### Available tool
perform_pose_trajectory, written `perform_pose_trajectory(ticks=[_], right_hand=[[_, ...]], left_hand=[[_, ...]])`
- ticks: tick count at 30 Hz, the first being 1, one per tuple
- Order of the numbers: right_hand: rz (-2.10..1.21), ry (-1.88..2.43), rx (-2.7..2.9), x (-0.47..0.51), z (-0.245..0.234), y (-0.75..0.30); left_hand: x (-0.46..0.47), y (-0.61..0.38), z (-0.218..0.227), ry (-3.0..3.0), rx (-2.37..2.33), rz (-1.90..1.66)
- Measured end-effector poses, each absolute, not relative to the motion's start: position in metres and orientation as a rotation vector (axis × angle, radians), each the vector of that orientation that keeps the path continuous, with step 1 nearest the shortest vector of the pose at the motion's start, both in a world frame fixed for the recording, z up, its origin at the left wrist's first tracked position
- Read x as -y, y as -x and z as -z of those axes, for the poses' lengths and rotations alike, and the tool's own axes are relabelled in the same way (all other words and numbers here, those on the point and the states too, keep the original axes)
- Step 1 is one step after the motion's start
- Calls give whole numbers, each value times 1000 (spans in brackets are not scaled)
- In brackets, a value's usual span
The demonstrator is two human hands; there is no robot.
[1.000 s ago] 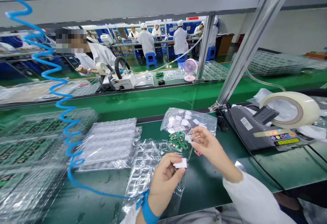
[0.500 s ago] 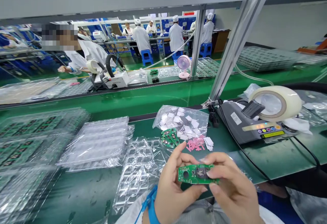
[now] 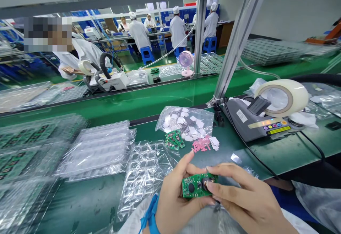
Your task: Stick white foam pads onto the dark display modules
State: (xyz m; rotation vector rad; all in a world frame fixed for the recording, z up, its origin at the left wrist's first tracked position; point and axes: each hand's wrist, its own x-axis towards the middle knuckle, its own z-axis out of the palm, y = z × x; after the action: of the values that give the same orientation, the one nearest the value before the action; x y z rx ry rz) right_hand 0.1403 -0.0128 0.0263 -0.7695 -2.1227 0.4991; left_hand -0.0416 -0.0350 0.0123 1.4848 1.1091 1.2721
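Observation:
A green circuit board [image 3: 196, 187] with a round black spot and a dark round part is held low in front of me. My left hand [image 3: 176, 198] is closed around its left end, thumb along the lower edge. My right hand [image 3: 237, 191] grips the right end, one fingertip pressing on the dark part. Behind the hands lie a small pile of green boards [image 3: 174, 139], pink strips [image 3: 201, 144] and white labels [image 3: 214, 143]. A clear bag [image 3: 186, 120] of white tags lies just beyond them.
At right stands a grey tape dispenser [image 3: 247, 116] carrying a wide clear tape roll [image 3: 282, 97]. Clear plastic trays [image 3: 141, 177] and a wrapped stack [image 3: 98, 148] lie left, with board-filled trays [image 3: 29, 138] farther left. A metal post [image 3: 237, 42] rises ahead. A co-worker [image 3: 80, 52] works across the bench.
My right fingers have shifted left on the board, covering more of the dark part. The board's visible face now looks different and slightly tilted. The view has turned a little to the right.

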Motion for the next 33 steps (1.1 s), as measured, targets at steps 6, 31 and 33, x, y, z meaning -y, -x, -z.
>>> perform_pose_trajectory(ticks=[6,31,33], right_hand=[[-464,812,2285,15,-37,-140],[-343,1096,2309,-24,34,-134],[-365,1146,2200,-22,67,-128]], left_hand=[[37,42,-14,-1349,-1041,-1262],[-74,64,15,-783,-1096,-706],[-112,82,18,-811,-1228,-797]])
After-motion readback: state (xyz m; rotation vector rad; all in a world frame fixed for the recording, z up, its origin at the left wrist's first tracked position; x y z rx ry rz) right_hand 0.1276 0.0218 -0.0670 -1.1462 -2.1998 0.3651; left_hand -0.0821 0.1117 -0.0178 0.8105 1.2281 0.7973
